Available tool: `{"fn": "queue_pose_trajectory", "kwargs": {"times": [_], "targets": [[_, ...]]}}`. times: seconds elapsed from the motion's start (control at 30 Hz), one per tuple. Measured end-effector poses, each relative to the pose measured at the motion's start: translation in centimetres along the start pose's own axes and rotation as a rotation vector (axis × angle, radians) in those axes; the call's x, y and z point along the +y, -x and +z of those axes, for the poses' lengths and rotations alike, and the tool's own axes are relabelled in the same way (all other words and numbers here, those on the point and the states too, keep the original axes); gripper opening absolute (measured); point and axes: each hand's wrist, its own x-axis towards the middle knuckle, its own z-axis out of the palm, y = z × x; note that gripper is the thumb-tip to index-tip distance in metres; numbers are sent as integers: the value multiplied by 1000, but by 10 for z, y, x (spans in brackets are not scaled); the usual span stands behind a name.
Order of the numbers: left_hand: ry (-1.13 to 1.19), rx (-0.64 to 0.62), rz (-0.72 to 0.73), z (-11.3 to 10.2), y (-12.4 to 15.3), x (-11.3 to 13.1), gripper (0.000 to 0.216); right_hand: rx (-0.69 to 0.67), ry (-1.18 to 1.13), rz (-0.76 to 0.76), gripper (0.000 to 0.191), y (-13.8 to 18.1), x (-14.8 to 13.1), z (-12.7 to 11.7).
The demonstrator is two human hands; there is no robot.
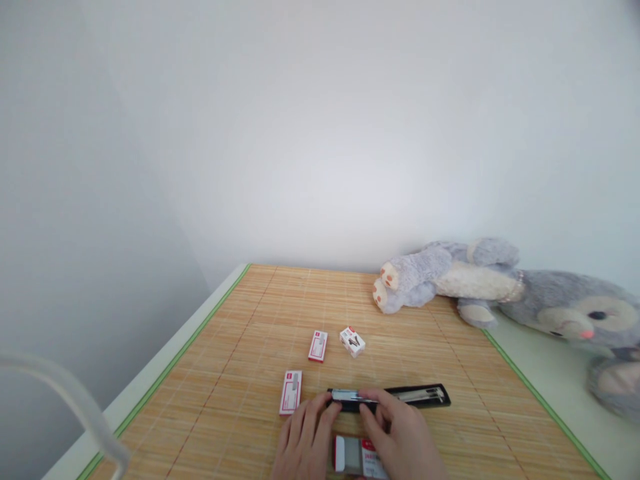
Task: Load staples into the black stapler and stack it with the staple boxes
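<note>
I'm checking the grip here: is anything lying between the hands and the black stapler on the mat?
Nothing visible does. Both the left hand and the right hand already have fingertips on the near end of the stapler. A small box lies under the hands, nearer the camera, not between them and the stapler.

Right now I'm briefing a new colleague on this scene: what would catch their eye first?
A grey plush rabbit sprawls at the bamboo mat's far right edge. Near the front, both hands, left hand and right hand, rest on a long black stapler, small white-and-red boxes lying around it.
</note>
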Motion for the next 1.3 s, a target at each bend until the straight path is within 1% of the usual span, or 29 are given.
{"fn": "queue_pose_trajectory", "kwargs": {"times": [0.07, 0.13, 0.2, 0.27, 0.4, 0.5, 0.6, 0.73, 0.77, 0.83, 0.93, 1.03, 1.2, 1.3], "targets": [[-9, -6, 30, -1, 0, -1, 60, -38, -37, 7, 39, -1, 1, 5], [-28, -13, -8, -1, 0, 1, 59, -56, -104, 31, 40, -2, 1, 12], [-41, -21, -64, -2, 0, 5, 54, -24, -173, 76, 40, -3, 0, 19], [-47, -35, -87, -3, -1, 9, 48, 21, -203, 94, 38, -4, -3, 24], [-29, -47, -107, -4, -2, 14, 49, 76, -118, -10, 28, -8, -16, 28], [33, -46, -112, -7, -2, 12, 52, 56, -72, -73, 25, -10, -29, 20], [167, -91, -102, -14, -2, 6, 61, 8, -25, -106, 23, -4, -37, 1], [376, -332, -11, -30, -6, -6, 55, -191, 199, -143, 12, 9, -35, -23], [405, -382, 5, -34, -8, -8, 53, -231, 252, -138, 14, 12, -33, -25], [438, -436, 0, -41, -13, -8, 49, -270, 316, -113, 17, 16, -28, -26], [476, -476, -30, -47, -18, -4, 43, -295, 352, -87, 19, 18, -25, -20], [491, -487, -49, -49, -19, -2, 42, -284, 365, -86, 17, 19, -25, -17], [488, -480, -63, -50, -18, -2, 44, -293, 373, -87, 19, 19, -28, -20], [479, -489, -61, -51, -19, -2, 41, -301, 387, -77, 19, 17, -28, -23]]}}
